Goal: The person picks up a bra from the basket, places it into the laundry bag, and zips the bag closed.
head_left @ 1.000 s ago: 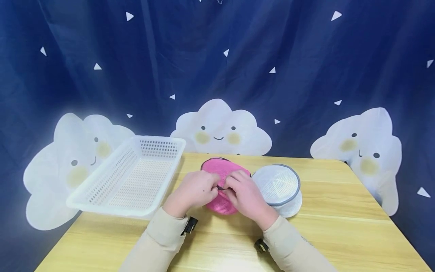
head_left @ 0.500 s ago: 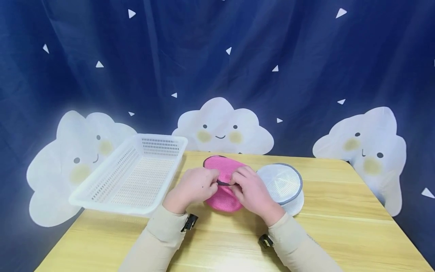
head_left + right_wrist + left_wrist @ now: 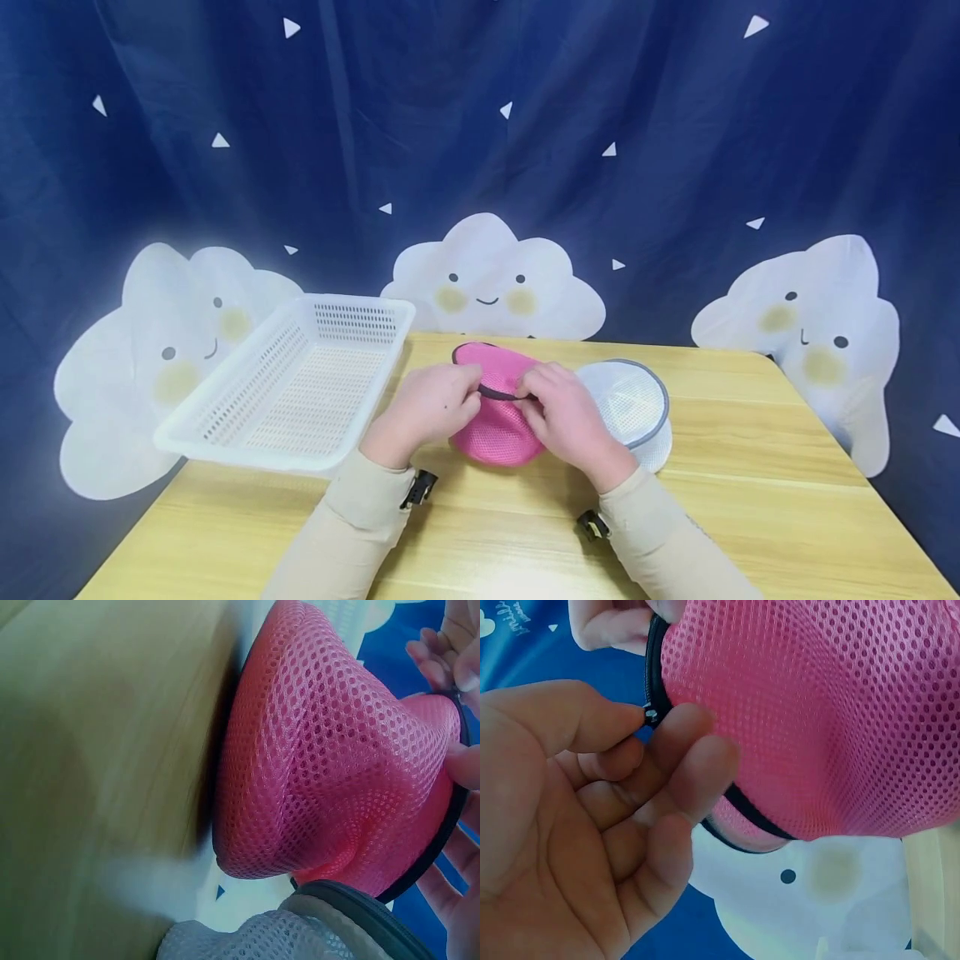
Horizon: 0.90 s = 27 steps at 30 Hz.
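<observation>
A pink mesh laundry bag (image 3: pixel 498 437) with a black zipper edge stands on the table between my hands. My left hand (image 3: pixel 435 404) pinches the small zipper slider (image 3: pixel 651 714) with thumb and fingertips, as the left wrist view shows. On the other side, my right hand (image 3: pixel 566 417) grips the black-trimmed edge between thumb and fingers. A stretch of black zipper (image 3: pixel 497 393) runs between the two hands. Beside the right hand sits a white mesh laundry bag (image 3: pixel 626 404) with grey trim, partly hidden by that hand. In the right wrist view the pink mesh (image 3: pixel 322 750) looks creased.
A white perforated plastic basket (image 3: pixel 315 400) stands at the left of the wooden table (image 3: pixel 750 467). Behind the table hangs a dark blue curtain (image 3: pixel 450 125) with clouds and triangles. A black band device sits at each wrist.
My right hand has moved to the right, away from the left hand, with the bag's edge. More of the black zipper shows between the hands. The head view has shifted slightly.
</observation>
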Available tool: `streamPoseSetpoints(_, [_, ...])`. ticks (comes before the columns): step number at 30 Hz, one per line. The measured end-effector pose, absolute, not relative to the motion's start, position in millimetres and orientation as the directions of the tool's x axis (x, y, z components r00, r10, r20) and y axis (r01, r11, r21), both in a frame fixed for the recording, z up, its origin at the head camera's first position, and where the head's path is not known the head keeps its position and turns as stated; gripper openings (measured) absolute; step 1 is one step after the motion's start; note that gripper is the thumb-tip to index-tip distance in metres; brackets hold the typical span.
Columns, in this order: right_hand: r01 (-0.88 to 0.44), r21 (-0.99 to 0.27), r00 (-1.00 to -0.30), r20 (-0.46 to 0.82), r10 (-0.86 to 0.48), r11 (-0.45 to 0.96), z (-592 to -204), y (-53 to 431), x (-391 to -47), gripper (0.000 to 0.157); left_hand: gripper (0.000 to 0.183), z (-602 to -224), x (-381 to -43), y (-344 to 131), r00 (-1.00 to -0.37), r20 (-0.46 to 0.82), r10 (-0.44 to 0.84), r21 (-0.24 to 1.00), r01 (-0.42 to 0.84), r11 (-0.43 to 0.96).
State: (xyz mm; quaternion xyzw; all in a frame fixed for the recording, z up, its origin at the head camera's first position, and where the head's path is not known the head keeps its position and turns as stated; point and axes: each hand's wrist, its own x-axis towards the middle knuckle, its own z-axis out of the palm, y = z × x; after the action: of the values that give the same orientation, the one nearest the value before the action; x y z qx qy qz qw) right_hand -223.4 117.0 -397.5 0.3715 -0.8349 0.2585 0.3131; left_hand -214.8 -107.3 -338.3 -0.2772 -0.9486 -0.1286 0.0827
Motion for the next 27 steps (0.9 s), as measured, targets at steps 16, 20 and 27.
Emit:
streamPoseSetpoints(16, [-0.74,-0.12,-0.539,0.694,-0.477,0.662,-388,109,-214,0.02,0.026,-339,-206,-92,-0.818,0.27,0.508,0.253,0.569,0.782])
streamPoseSetpoints(20, [-0.726,-0.114,-0.552,0.684,-0.476,0.678,-385,107,-211,0.021,0.025,-340,-205,-91,-0.82,0.272,0.503,0.249,0.565,0.786])
streamPoseSetpoints(27, [-0.722,-0.095,-0.541,0.695,-0.474,0.685,-385,106,-209,0.02,0.026,-342,-205,-89,-0.828,0.252,0.502,0.224,0.554,0.802])
